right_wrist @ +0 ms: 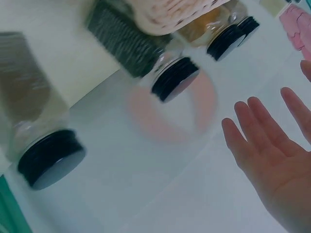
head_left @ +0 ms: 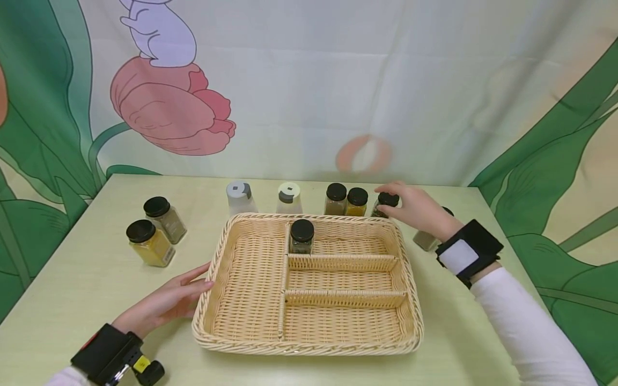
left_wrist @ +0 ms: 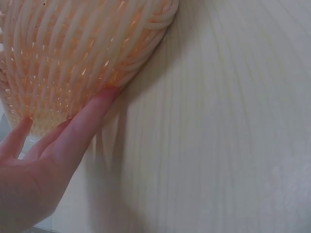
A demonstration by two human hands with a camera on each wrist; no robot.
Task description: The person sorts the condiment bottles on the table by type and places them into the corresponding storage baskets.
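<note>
My left hand (head_left: 166, 303) rests its extended fingers against the left side of a woven wicker basket (head_left: 309, 349); in the left wrist view, the fingertips (left_wrist: 108, 93) touch the weave. At the back right, my right hand (head_left: 420, 210) reaches over a black-lidded spice jar (head_left: 388, 199), thumb and fingers spread about its lid in the head view. Seen from the right wrist, the fingers are apart from this jar of dark green herbs (right_wrist: 127, 41). Another black-lidded jar (head_left: 302, 234) stands in the basket's back right compartment.
Two black-lidded jars, one brown (head_left: 336, 199) and one yellow (head_left: 357, 202), stand behind the basket beside two white-capped bottles. A yellow jar (head_left: 151, 244) and a greyish one (head_left: 166, 219) are at left. Another jar (head_left: 426, 239) sits under my right wrist. A printed curtain (head_left: 299, 107) hangs behind.
</note>
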